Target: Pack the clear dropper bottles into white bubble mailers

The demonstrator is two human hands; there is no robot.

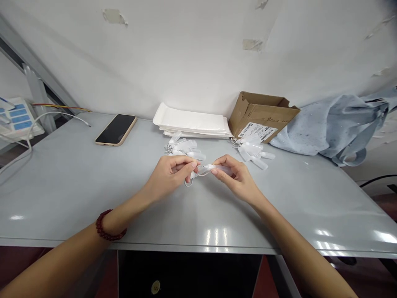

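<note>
Over the middle of the table, my right hand (235, 176) is closed round a small translucent white plastic tube (211, 167) with a white collar. From its left end runs a thin clear loop (203, 174), which my left hand (173, 176) pinches between thumb and fingertips. A second white piece with a loop (189, 182) shows just below my left fingertips; whether that hand holds it too, I cannot tell. Behind my left hand lies a bunch of similar tubes (186, 147). Another bunch of tubes (252, 151) with metal rings lies beyond my right hand.
White envelopes (192, 120) are stacked against the wall, beside an open cardboard box (263, 116). A phone (116, 130) lies at the left, near a white cable (58, 112). Light blue cloth with straps (325, 124) rests at the right. The grey table's (155, 227) front edge is close.
</note>
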